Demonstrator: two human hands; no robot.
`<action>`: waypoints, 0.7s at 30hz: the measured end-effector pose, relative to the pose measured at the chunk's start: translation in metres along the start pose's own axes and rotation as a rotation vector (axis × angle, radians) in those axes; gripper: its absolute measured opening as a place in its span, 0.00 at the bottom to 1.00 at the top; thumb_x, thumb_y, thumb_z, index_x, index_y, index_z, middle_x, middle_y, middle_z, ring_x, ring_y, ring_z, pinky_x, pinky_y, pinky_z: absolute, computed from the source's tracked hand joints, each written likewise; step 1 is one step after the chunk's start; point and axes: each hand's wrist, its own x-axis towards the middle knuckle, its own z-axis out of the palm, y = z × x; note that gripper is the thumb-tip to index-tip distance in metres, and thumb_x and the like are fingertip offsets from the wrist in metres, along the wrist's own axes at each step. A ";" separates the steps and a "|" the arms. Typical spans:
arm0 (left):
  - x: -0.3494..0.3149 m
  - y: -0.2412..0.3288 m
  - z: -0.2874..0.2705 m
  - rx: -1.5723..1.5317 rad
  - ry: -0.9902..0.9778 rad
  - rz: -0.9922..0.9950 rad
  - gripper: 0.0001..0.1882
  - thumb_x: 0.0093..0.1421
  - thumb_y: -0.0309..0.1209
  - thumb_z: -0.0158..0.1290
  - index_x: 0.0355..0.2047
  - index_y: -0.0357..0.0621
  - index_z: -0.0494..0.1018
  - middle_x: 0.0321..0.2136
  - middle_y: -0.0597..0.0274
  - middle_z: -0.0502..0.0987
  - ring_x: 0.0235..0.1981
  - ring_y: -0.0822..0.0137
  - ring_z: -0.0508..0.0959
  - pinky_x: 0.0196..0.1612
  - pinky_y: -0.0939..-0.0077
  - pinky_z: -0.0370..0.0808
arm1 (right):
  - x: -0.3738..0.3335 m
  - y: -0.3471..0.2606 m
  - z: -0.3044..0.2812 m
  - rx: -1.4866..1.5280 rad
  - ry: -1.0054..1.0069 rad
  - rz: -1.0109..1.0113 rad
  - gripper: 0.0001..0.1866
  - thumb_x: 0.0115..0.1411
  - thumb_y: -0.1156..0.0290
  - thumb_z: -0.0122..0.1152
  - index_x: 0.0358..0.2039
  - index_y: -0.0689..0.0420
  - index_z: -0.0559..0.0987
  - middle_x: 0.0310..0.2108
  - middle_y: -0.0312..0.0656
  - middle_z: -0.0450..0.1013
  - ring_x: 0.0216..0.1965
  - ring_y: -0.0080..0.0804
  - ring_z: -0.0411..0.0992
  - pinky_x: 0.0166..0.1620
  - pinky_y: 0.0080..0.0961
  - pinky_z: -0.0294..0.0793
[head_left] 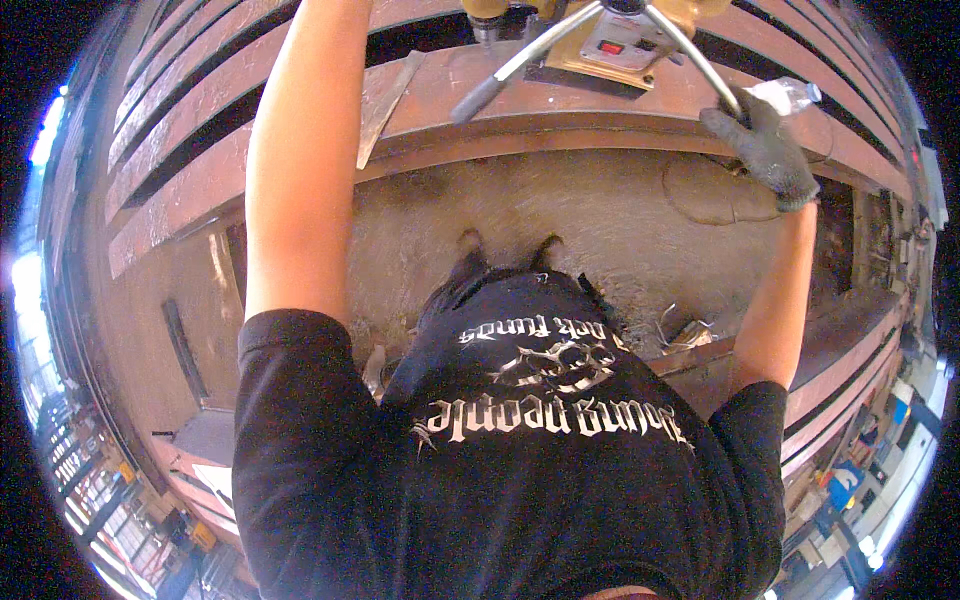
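My right hand (765, 150), in a dark grey work glove, is closed around the end of one metal feed lever (690, 50) on a yellow drilling machine (600, 68). The lever's grip end is hidden inside the glove. A second lever (490, 92) with a dark grip slants down to the left from the same hub, untouched. The machine has a red switch (609, 47) and stands on a reddish-brown steel beam (560, 128). To its left shows the lower part of a drill head (486, 25). My left forearm (310, 130) passes out at the top edge, so its hand is out of sight.
A clear plastic bottle (795, 95) lies on the beam beside my right hand. A flat strip (390, 108) rests by my left forearm. A thin cable (690, 210) loops below the beam. Slatted steel beams (190, 130) run behind, and scraps (688, 330) lie on the floor.
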 end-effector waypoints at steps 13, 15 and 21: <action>0.002 -0.006 0.003 -0.041 0.042 -0.022 0.25 0.65 0.27 0.62 0.61 0.37 0.70 0.52 0.60 0.79 0.51 0.69 0.78 0.55 0.73 0.76 | 0.083 0.067 0.035 1.225 -0.430 -0.183 0.58 0.60 0.19 0.38 0.71 0.61 0.64 0.68 0.53 0.66 0.64 0.47 0.69 0.62 0.44 0.71; 0.000 -0.005 0.004 -0.064 0.047 -0.035 0.25 0.65 0.27 0.62 0.61 0.37 0.70 0.52 0.60 0.79 0.51 0.70 0.78 0.55 0.73 0.76 | 0.079 0.063 0.040 1.345 -0.405 -0.186 0.59 0.60 0.19 0.39 0.71 0.64 0.62 0.69 0.55 0.64 0.68 0.50 0.65 0.65 0.48 0.67; -0.003 -0.013 -0.003 -0.060 0.060 -0.097 0.26 0.65 0.28 0.63 0.61 0.38 0.70 0.52 0.60 0.80 0.51 0.70 0.78 0.54 0.73 0.76 | 0.072 0.054 0.047 1.428 -0.576 -0.285 0.59 0.61 0.20 0.39 0.71 0.64 0.62 0.70 0.55 0.62 0.71 0.51 0.61 0.69 0.51 0.63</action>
